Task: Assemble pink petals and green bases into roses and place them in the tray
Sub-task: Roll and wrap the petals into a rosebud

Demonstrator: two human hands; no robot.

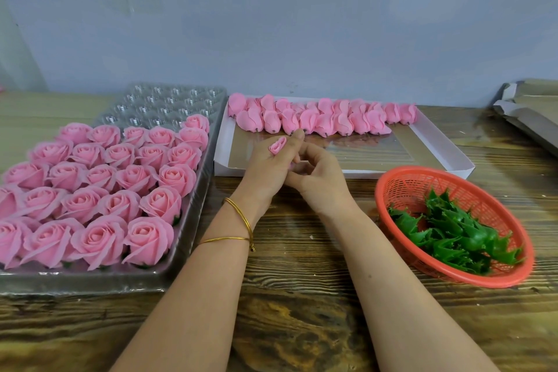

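My left hand (267, 164) holds a small rolled pink petal bud (277, 145) between its fingers, just in front of the white box. My right hand (317, 170) meets it from the right, fingers curled against the bud's lower part, which is mostly hidden. A row of loose pink petal heads (323, 118) lies along the far side of the white cardboard box (453, 157). Green bases (453, 235) fill the red basket (392, 187) at the right. The clear plastic tray (187, 220) on the left carries several finished pink roses (99, 190).
The tray's far rows of cups (169, 103) hold nothing. Folded cardboard (531, 112) lies at the far right by the grey wall. The wooden table (302, 311) stretches out in front under my forearms.
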